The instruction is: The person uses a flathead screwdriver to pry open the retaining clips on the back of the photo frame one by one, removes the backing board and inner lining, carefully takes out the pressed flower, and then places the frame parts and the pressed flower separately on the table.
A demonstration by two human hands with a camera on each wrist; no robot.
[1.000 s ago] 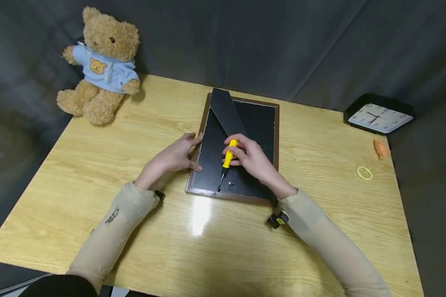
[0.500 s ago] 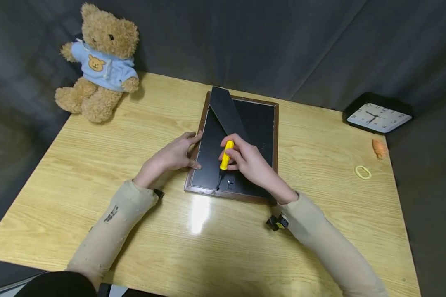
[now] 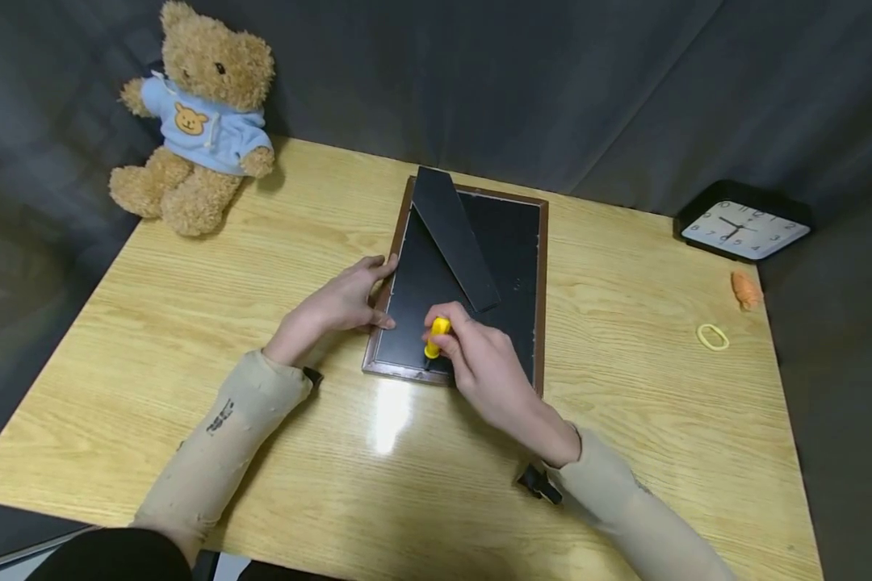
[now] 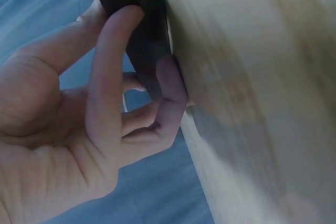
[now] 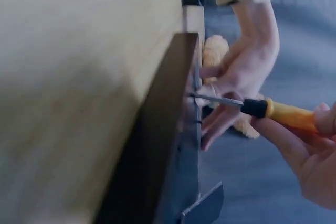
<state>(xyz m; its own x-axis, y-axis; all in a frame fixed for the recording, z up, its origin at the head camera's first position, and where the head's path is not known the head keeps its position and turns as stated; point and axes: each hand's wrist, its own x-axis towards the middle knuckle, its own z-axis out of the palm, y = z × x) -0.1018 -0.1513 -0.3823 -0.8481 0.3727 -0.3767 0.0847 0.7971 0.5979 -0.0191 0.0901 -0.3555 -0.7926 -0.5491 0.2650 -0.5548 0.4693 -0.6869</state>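
Note:
A picture frame (image 3: 542,274) lies back side up, with a brown rim and black backing. Its black stand leg (image 3: 456,238) slants across the backing. My left hand (image 3: 340,302) holds the frame's left edge, thumb over the rim; the left wrist view shows the fingers (image 4: 170,85) bent against the frame's side. With my right hand (image 3: 490,367) I grip a screwdriver (image 3: 437,337) by its yellow handle. In the right wrist view the screwdriver's shaft (image 5: 218,98) reaches the frame's near edge. Whether the tip sits on a fastener is too small to tell.
On the wooden table (image 3: 625,403), a teddy bear (image 3: 203,129) in a blue hoodie sits at the back left. A black-cased clock (image 3: 744,228) stands at the back right. Near it lie a small orange object (image 3: 745,290) and a yellow band (image 3: 713,337). Dark curtains hang behind.
My right hand has moved nearer to me and turned, its wrist lower. The screwdriver handle has come down towards the frame's near edge. The stand leg's end now shows. My left hand stays put.

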